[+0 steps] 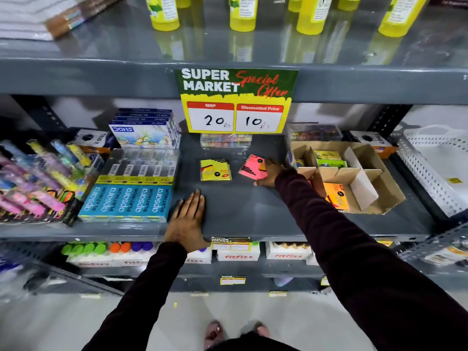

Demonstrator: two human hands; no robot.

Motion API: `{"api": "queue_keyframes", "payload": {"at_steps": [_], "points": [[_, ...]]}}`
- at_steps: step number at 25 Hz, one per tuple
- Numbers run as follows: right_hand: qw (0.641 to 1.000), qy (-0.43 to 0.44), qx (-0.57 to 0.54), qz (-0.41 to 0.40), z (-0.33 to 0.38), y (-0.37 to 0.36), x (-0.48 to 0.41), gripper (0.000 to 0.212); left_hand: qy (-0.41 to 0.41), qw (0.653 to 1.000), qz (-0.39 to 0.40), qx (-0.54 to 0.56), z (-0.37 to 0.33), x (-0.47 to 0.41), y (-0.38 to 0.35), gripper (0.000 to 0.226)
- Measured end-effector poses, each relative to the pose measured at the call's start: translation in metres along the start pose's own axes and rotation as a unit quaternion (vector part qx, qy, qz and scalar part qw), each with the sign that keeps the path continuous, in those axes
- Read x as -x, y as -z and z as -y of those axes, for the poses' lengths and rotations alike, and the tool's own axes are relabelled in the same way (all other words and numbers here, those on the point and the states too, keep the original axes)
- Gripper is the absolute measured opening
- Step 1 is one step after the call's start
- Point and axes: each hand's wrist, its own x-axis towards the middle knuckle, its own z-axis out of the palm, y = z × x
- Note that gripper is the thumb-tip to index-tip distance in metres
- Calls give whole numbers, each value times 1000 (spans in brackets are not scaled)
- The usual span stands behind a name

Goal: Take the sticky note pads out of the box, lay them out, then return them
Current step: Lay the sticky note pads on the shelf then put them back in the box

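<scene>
A yellow sticky note pad lies flat on the grey shelf. To its right, my right hand grips a pink sticky note pad, which is tilted on the shelf. At the right stands the cardboard box with dividers. It holds an orange pad at the front and yellow and green pads at the back. My left hand rests flat on the shelf's front edge, fingers together, holding nothing.
Blue pencil packs and white boxes sit left of the pads. A price sign hangs above. Clear cases stand at the back. A white basket is at far right. Yellow bottles line the upper shelf.
</scene>
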Motion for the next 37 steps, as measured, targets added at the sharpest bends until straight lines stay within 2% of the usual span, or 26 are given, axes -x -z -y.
{"api": "queue_keyframes", "payload": {"at_steps": [3, 6, 9, 13, 18, 22, 28, 34, 37], "points": [[999, -7, 21, -23, 3, 4, 4, 62, 3, 1000, -3, -1, 0, 0, 0, 120], [997, -24, 4, -71, 12, -4, 19, 63, -13, 1000, 3, -27, 1, 0, -1, 124], [992, -35, -46, -116, 15, -5, 49, 67, -9, 999, 10, -43, 0, -1, 0, 129], [968, -74, -137, -199, -20, 12, 97, 42, -13, 999, 5, -37, -1, 0, -1, 132], [901, -217, -233, -294, -92, 19, 121, 63, -15, 999, 0, -45, 0, -1, -5, 126], [898, -259, -225, -275, -125, 2, 120, 56, -2, 999, 24, -45, 3, -3, -6, 134], [891, -302, -243, -235, -123, -39, 95, 62, 0, 998, 30, -59, 1, -4, -5, 138], [861, -314, -313, -248, -111, -45, 83, 61, -6, 997, 13, -76, 0, -3, -6, 139], [865, -330, -264, -269, -102, -36, 85, 61, -6, 997, 20, -69, -1, -2, -4, 138]]}}
